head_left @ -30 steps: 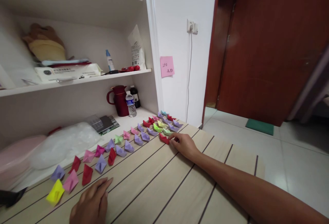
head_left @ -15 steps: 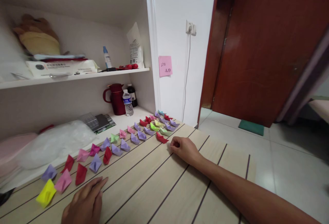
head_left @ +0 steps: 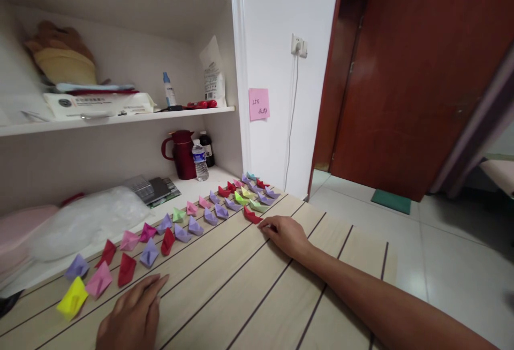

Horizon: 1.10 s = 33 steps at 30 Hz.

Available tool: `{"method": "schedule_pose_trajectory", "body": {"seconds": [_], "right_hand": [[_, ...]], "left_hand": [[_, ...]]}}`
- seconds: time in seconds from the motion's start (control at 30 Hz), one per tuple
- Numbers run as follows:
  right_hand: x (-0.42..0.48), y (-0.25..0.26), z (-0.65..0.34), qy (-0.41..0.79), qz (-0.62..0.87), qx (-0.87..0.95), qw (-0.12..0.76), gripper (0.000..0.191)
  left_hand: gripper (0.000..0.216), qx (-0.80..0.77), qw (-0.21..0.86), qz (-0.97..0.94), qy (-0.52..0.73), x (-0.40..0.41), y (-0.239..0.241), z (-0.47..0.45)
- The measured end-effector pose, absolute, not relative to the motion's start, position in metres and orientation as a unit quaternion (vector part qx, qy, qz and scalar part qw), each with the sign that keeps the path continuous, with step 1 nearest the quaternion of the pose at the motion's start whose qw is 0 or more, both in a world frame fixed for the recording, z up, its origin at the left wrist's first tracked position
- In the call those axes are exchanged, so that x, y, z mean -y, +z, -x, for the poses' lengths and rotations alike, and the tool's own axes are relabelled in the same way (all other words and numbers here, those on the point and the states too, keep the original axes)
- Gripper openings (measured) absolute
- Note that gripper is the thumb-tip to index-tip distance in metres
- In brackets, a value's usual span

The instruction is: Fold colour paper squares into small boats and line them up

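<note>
Many folded paper boats stand in staggered rows along the back of the wooden table [head_left: 257, 275]. My right hand [head_left: 287, 235] rests on the table with loosely bent fingers, holding nothing visible. Its fingertips are at the right tip of a red paper boat [head_left: 251, 215]; whether they touch it I cannot tell. My left hand [head_left: 130, 312] lies open at the near edge, fingers stretched and nothing in it. Nearest to it are another red boat [head_left: 127, 269], a pink boat [head_left: 99, 280] and a yellow boat [head_left: 73, 298]. A purple boat [head_left: 149, 253] stands just beyond its fingertips.
Behind the boats, a white shelf holds a plastic bag [head_left: 92, 221], a dark red jug [head_left: 183, 154] and a water bottle [head_left: 199, 160]. A pink note [head_left: 259, 104] sticks to the wall. Right of the table are the tiled floor and a reddish-brown door [head_left: 413, 82].
My right hand has shifted slightly left towards the red boat, and its curled fingers have straightened somewhat. My left hand and the boats look unchanged.
</note>
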State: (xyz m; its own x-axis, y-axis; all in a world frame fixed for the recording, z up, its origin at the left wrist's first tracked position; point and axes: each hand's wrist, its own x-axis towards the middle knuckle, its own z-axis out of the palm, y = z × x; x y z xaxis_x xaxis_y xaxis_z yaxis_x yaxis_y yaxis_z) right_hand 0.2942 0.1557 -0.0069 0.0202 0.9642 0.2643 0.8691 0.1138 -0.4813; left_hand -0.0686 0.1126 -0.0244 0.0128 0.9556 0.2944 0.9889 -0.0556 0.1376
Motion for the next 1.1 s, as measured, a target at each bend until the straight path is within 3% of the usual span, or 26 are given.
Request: {"method": "schedule_pose_trajectory", "body": {"seconds": [0.5,1.1], "right_hand": [[-0.159,-0.01,-0.295,0.077,0.659,0.698,0.27,0.024],[-0.158,-0.008,-0.295,0.084,0.653,0.707,0.258,0.025]], "left_hand": [[0.052,0.709,0.028,0.698,-0.096,-0.109,-0.012,0.06],[0.053,0.665,0.096,0.715,-0.196,-0.117,-0.045,0.077]]}}
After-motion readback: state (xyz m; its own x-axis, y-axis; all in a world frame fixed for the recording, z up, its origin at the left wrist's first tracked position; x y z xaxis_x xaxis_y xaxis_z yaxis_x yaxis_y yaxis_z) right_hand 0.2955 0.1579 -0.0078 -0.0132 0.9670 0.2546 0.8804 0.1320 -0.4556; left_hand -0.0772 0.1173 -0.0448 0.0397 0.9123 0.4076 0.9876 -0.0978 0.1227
